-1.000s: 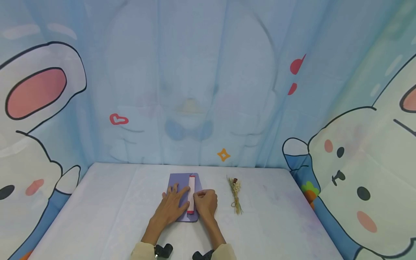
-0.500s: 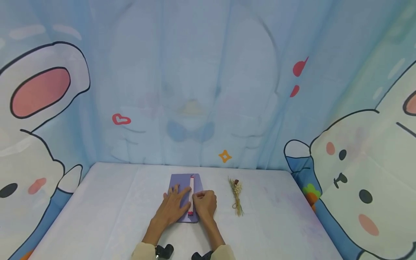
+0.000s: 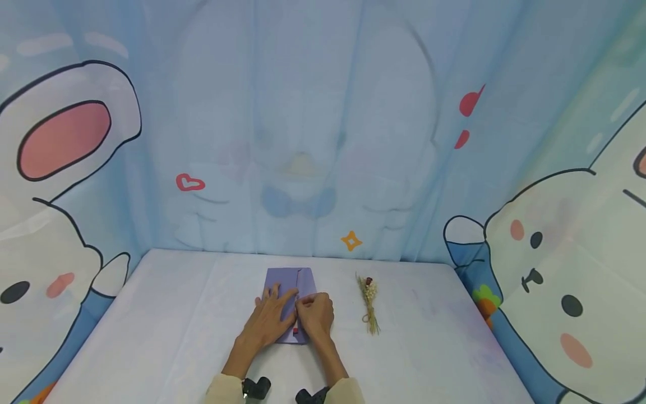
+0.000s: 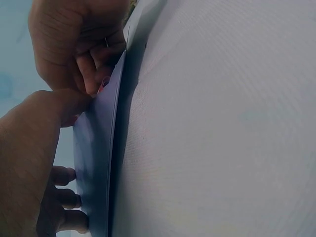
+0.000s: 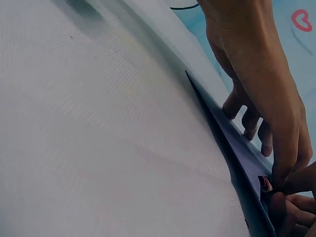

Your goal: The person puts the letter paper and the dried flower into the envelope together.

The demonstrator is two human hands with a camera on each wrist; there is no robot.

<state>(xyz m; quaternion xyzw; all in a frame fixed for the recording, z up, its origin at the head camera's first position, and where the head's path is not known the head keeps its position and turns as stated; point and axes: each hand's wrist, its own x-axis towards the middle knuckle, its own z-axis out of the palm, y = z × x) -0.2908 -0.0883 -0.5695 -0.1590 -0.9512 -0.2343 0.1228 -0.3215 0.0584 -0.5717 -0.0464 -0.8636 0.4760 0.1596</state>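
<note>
Behind all, a blue curtain [image 3: 298, 126] with printed rabbits, hung most likely as background for the work. In front of it, a white cloth-covered surface [image 3: 429, 336], wide enough for keeping the things apart.

On this surface, directly before the person: a purple folded card [image 3: 280, 276], lying with its long side pointing away. Along it, a lengthwise seam, and on the right a narrow panel [image 3: 309, 278], perhaps a flap; impossible to tell how far folded over. By its layers, possibly a kind of paper sleeve.

On the left part of the card, the left hand [image 3: 267, 320], laid with spread fingers, gripping nothing; seemingly pressing, to stop the card from sliding. At the seam, the right hand [image 3: 316, 314], with bent fingers and pinching, as far as visible, the edge of the panel; probably a fine grip for guiding thin paper without a crease. Exact contact of the fingertips partly hidden.

To the right, well apart from the card, a dried-flower bouquet [image 3: 368, 297], tied around the stems; touched by neither hand, set maybe out of the way.

Smallest, in the seam: a strip [image 3: 295, 330] with red end, mostly covered, so seemingly inside the card. Other contents, if any, not visible.
</note>
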